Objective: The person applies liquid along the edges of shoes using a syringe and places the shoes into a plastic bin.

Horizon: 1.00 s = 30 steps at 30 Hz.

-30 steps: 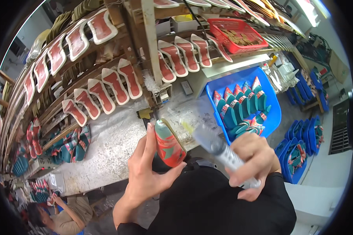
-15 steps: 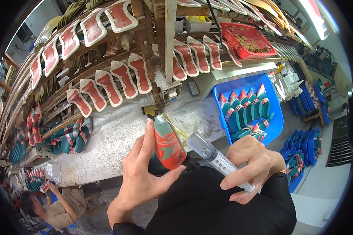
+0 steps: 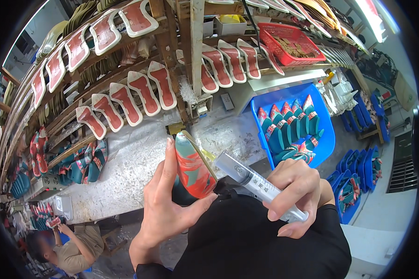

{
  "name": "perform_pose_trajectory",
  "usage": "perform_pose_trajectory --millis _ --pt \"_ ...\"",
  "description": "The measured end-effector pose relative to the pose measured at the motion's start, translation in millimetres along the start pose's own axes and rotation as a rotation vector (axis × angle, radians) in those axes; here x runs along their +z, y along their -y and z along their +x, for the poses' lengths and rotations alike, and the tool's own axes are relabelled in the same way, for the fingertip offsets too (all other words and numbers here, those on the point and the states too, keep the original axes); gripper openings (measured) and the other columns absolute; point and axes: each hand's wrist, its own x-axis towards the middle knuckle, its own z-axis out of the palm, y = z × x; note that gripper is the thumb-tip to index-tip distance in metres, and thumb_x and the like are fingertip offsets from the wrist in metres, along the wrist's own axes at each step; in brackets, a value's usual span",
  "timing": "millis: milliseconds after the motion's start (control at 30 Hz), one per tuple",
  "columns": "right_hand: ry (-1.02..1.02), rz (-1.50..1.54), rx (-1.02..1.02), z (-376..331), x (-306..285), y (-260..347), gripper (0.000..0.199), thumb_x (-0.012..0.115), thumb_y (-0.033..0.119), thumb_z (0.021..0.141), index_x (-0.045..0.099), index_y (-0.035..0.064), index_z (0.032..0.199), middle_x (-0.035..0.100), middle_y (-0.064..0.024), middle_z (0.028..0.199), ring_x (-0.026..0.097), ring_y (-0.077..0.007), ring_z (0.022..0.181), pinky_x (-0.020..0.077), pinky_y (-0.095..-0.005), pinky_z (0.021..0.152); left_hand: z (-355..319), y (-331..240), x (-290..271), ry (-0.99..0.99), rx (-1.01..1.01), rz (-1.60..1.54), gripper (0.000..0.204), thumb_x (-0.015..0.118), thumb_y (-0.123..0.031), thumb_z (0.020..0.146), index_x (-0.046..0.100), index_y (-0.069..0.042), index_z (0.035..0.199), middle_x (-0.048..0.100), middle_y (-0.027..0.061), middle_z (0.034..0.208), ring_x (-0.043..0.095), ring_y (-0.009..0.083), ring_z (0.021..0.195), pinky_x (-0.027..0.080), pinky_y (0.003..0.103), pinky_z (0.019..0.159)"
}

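My left hand (image 3: 165, 207) is closed round a pointed shoe (image 3: 194, 168) with a red, green and white patterned upper, toe pointing away from me. My thumb presses near its lower end and my fingers lie along its left side. In my right hand (image 3: 295, 188) is a clear plastic syringe (image 3: 249, 177), held slantwise with the fingers wrapped round its barrel and plunger end. Its thin yellowish nozzle (image 3: 208, 155) points at the shoe's right edge, close to the toe. Whether the nozzle touches the edge I cannot tell.
A blue bin (image 3: 329, 148) at the right holds several similar shoes. Wooden racks ahead carry red-and-white sole pieces (image 3: 144, 95) above the worn worktable (image 3: 121, 174). A red basket (image 3: 307, 59) sits on the right shelf. Another person (image 3: 72, 251) works at the lower left.
The shoe has shifted slightly left and turned a little. The nozzle has moved a short way down the shoe's edge from the toe, and the syringe lies at a slightly flatter slant.
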Motion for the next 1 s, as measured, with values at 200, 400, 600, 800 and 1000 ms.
perform_pose_trajectory --millis 200,400,600,800,1000 --pt "-0.028 0.076 0.023 -4 4 -1 0.031 0.082 0.015 0.072 0.072 -0.0001 0.097 0.066 -0.0098 0.07 0.059 -0.0168 0.047 0.039 -0.0273 0.041 -3 1 0 -0.001 -0.022 -0.039 0.113 0.09 -0.013 0.065 0.025 0.004 0.155 0.063 0.0239 0.12 0.069 0.0334 0.108 0.054 0.039 0.092" --pt "-0.054 0.111 0.028 -7 8 0 0.032 0.081 0.014 0.072 0.071 -0.0013 0.098 0.069 -0.0107 0.075 0.06 -0.0157 0.049 0.0434 -0.0257 0.044 -5 2 -1 0.008 -0.035 -0.018 0.115 0.09 -0.013 0.065 0.023 0.004 0.156 0.063 0.0252 0.124 0.068 0.0338 0.111 0.052 0.039 0.096" --pt "-0.062 0.164 0.057 -12 11 -1 0.032 0.08 0.013 0.071 0.07 -0.0018 0.098 0.07 -0.0109 0.077 0.061 -0.0161 0.049 0.0445 -0.0261 0.046 -5 -2 -5 0.043 -0.132 -0.071 0.117 0.09 -0.014 0.066 0.019 0.006 0.157 0.062 0.0258 0.127 0.066 0.0329 0.115 0.051 0.039 0.099" --pt "-0.076 0.244 0.079 -18 15 -5 0.033 0.08 0.012 0.071 0.07 -0.0025 0.099 0.07 -0.0121 0.08 0.061 -0.0162 0.05 0.0452 -0.0259 0.047 -8 5 -3 -0.012 -0.095 -0.209 0.12 0.092 -0.015 0.068 0.014 0.005 0.157 0.064 0.021 0.124 0.065 0.0261 0.114 0.055 0.037 0.093" --pt "-0.085 0.308 0.091 -24 19 -11 0.033 0.08 0.013 0.071 0.07 -0.003 0.098 0.07 -0.0122 0.08 0.061 -0.0166 0.052 0.0451 -0.0262 0.048 -7 7 -5 -0.016 -0.169 -0.356 0.121 0.091 -0.011 0.07 0.01 0.002 0.159 0.06 0.0194 0.13 0.064 0.024 0.115 0.058 0.037 0.089"
